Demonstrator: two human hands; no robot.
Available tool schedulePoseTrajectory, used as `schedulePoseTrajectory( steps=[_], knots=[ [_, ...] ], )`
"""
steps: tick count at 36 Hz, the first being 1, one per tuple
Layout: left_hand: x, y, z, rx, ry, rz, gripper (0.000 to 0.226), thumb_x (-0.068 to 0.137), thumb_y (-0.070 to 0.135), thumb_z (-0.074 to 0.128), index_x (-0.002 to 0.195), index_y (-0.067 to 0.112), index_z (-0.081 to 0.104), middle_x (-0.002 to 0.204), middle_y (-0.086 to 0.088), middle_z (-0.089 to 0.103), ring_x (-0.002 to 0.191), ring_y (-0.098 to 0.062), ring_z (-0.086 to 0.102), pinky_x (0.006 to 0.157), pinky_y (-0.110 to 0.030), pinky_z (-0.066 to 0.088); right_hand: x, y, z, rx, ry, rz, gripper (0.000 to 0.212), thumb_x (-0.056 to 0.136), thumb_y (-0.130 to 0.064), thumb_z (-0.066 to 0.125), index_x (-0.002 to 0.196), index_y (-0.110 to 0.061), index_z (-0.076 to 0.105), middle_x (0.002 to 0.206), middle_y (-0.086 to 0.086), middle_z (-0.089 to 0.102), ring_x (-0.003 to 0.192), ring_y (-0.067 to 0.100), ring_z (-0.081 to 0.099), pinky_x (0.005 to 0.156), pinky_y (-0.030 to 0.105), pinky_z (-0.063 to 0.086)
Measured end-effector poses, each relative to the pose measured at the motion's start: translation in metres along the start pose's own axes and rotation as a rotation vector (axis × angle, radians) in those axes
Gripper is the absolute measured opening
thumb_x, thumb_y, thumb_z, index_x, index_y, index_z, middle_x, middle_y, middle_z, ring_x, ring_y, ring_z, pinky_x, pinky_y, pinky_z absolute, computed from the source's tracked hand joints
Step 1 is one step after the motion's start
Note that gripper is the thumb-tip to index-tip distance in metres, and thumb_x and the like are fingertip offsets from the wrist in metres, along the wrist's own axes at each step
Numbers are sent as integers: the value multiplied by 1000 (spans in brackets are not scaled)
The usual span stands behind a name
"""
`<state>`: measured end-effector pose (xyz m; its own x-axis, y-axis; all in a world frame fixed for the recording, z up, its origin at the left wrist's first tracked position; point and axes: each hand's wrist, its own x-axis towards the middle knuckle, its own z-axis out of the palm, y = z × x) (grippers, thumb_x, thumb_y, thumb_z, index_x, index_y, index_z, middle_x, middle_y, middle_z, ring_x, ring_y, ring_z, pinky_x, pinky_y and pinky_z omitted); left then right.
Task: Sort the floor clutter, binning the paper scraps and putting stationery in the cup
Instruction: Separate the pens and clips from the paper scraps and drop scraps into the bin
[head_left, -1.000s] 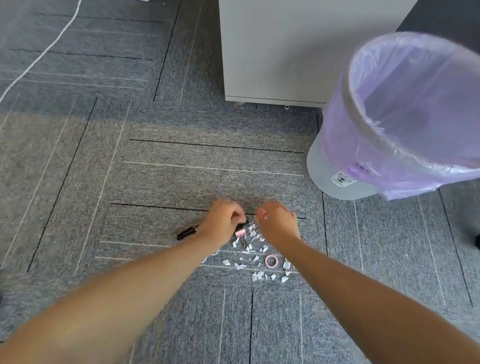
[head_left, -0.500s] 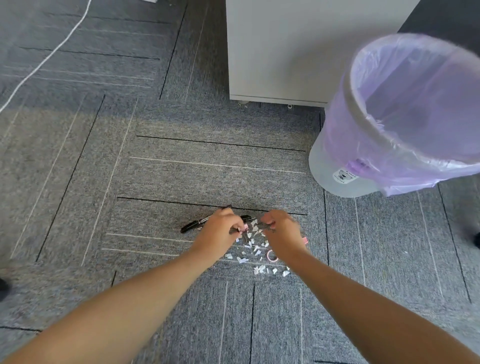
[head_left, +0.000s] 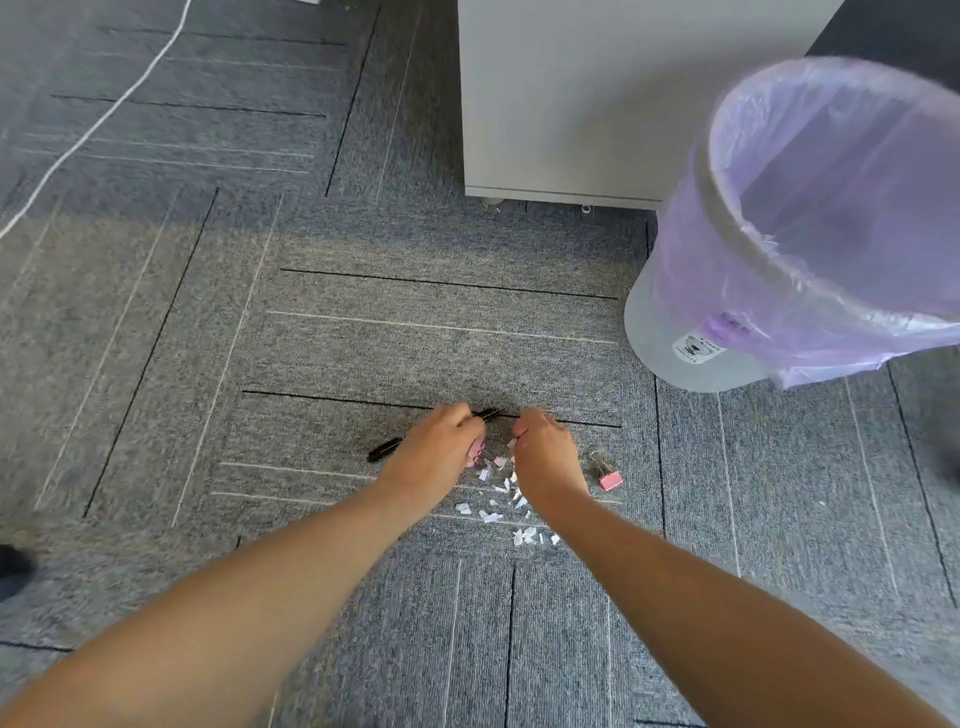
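Observation:
My left hand (head_left: 441, 447) is curled over a black pen (head_left: 382, 451) that lies slanted on the grey carpet; the pen's far end pokes out by the fingertips. A pink clip (head_left: 475, 457) shows just under that hand. Beside it, my right hand (head_left: 545, 457) is pinched shut with a white paper scrap at its fingertips. Several white paper scraps (head_left: 491, 515) are scattered on the carpet below and between both hands. Right of my right hand lies a pink binder clip (head_left: 610, 480). No cup is in view.
A pale bin (head_left: 670, 332) lined with a purple bag stands on the floor to the right, its mouth tilted toward me. A white cabinet (head_left: 623, 93) stands behind. A white cable (head_left: 93, 130) runs across the far left carpet. A dark shoe (head_left: 10, 571) shows at the left edge.
Both hands have stayed together over the scrap pile. The pen now lies more slanted under my left hand. The pink binder clip shows right of my right hand; the pink ring is hidden.

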<state>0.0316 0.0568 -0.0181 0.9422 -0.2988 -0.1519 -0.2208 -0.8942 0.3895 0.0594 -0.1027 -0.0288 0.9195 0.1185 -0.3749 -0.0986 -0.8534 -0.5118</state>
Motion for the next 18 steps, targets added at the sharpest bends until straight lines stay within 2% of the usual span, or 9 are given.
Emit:
schedulePoseTrajectory(
  steps=[2, 5, 9, 12, 14, 16, 18],
  knots=[
    [-2, -6, -2, -24, 24, -34, 4, 89, 14, 62, 91, 17, 58, 101, 5, 54, 100, -12, 52, 92, -29, 49, -3, 3, 1, -19, 6, -15, 34, 89, 16, 36, 106, -5, 57, 93, 6, 64, 75, 14, 61, 69, 23, 56],
    [-5, -11, -5, -63, 69, -100, 7, 89, 14, 60, 95, 17, 60, 104, 4, 54, 98, -11, 53, 91, -26, 49, -13, 8, 5, -52, -21, -63, 30, 91, 12, 40, 98, -8, 61, 91, 4, 62, 72, 11, 60, 66, 21, 55],
    [-4, -10, -4, -116, 91, -194, 14, 88, 13, 61, 101, 17, 60, 107, 3, 54, 101, -11, 52, 93, -26, 47, -33, 16, 7, -71, -128, -130, 23, 95, 3, 44, 96, -11, 63, 94, 0, 60, 76, 9, 61, 68, 18, 54],
    [-9, -7, -1, -131, 137, -204, 30, 86, 13, 65, 114, 17, 57, 114, 4, 52, 107, -10, 48, 98, -23, 40, -38, 21, 3, -25, -193, -154, 20, 95, -3, 48, 95, -15, 64, 95, -5, 60, 82, 7, 61, 78, 21, 54],
    [-17, -1, 2, -175, 139, -195, 25, 87, 12, 64, 111, 16, 58, 111, 3, 54, 95, -5, 50, 92, -22, 45, -36, 23, -3, 21, -161, -156, 16, 94, -6, 52, 94, -17, 64, 95, -5, 62, 84, 6, 61, 80, 21, 54],
    [-25, 5, 7, -212, 105, -192, 17, 89, 16, 62, 106, 16, 62, 107, 4, 60, 82, -1, 52, 87, -23, 51, -32, 25, -8, 72, -101, -123, 15, 94, -6, 53, 97, -17, 63, 95, -5, 63, 82, 4, 62, 72, 15, 53],
    [-28, 8, 15, -244, 57, -194, 21, 89, 19, 61, 109, 16, 64, 109, 2, 64, 88, -4, 60, 89, -27, 54, -28, 28, -12, 118, -50, -78, 19, 93, -3, 52, 101, -17, 63, 99, -5, 63, 82, 3, 62, 69, 12, 51]
  ],
)
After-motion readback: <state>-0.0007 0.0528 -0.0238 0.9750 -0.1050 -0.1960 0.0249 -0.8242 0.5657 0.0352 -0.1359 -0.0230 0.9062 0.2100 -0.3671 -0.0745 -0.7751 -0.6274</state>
